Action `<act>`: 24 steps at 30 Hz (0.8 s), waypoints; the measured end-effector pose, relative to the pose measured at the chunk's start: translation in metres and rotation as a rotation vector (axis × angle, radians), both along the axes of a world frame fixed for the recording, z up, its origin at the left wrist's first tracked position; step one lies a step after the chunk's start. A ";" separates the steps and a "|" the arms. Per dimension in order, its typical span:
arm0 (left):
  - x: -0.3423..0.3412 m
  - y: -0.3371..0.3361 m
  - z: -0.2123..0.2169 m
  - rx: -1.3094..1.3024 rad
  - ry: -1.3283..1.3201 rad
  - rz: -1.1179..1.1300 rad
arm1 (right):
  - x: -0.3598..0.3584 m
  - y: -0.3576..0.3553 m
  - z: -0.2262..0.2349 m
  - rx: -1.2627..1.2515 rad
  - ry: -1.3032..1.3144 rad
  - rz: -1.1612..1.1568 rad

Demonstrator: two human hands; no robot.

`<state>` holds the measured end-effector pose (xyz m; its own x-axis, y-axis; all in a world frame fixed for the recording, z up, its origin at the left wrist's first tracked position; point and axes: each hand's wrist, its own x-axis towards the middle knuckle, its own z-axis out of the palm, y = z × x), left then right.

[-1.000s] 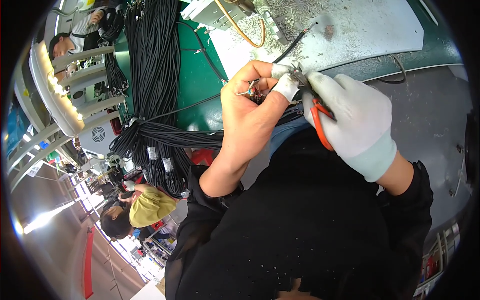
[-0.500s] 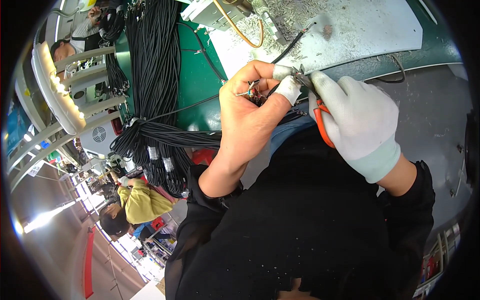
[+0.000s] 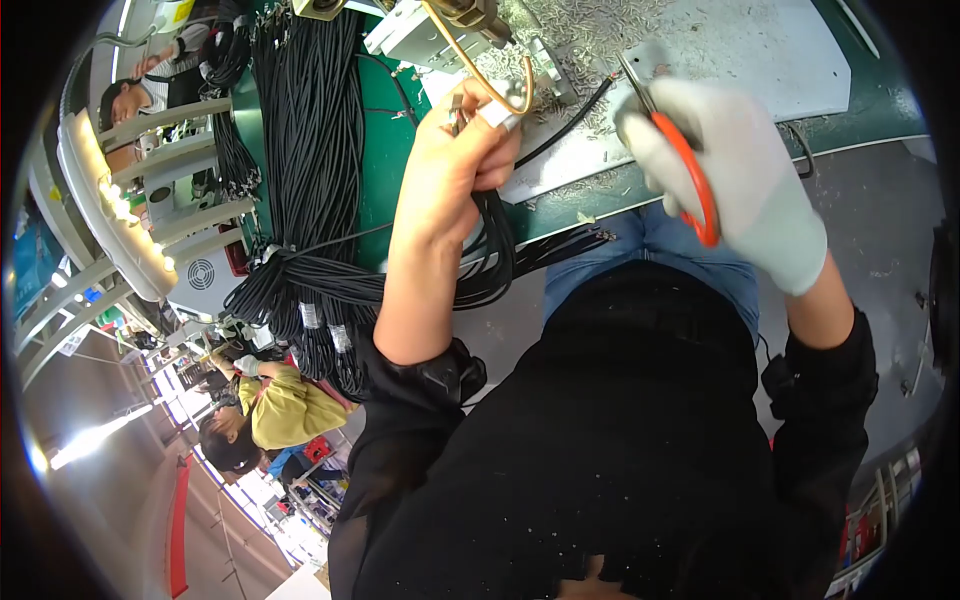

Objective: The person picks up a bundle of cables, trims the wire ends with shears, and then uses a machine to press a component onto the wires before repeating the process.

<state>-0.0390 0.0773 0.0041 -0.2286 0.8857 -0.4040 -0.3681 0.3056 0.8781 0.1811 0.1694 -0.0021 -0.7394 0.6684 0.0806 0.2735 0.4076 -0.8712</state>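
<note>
My left hand point(image 3: 455, 155), with white wraps on its fingertips, is closed beside the machine's tan tube. Black cable point(image 3: 492, 245) comes out under its palm and loops down past the table edge; the cable end between the fingers is mostly hidden. Farther right, my right hand point(image 3: 740, 170) wears a white glove and grips cutting pliers point(image 3: 690, 170) with orange handles, their jaws pointing up over the white board point(image 3: 790, 60). Between the hands, a single black cable point(image 3: 565, 130) lies across the board, its stripped end toward the pliers.
Small metallic clippings point(image 3: 600, 30) cover much of the board. A machine point(image 3: 420, 40) with a tan tube point(image 3: 470, 62) stands at the far edge. A thick bundle of black cables point(image 3: 305, 130) lies on the green table point(image 3: 375, 165). Two people work at the left.
My left hand has moved up and left toward the machine. My right hand has drawn away to the right with the pliers, whose jaws were at the left fingertips before.
</note>
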 end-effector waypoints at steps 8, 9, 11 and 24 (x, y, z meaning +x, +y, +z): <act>-0.027 0.037 -0.019 0.065 0.147 -0.182 | -0.053 0.069 -0.006 0.368 0.377 0.280; -0.031 0.040 -0.020 0.044 0.170 -0.186 | -0.057 0.073 -0.002 0.013 0.278 0.251; -0.038 0.047 -0.021 0.003 0.216 -0.196 | -0.062 0.079 0.002 -0.690 0.061 0.177; -0.030 0.054 -0.015 0.170 0.499 -0.182 | -0.072 0.092 -0.004 -0.691 -0.034 0.209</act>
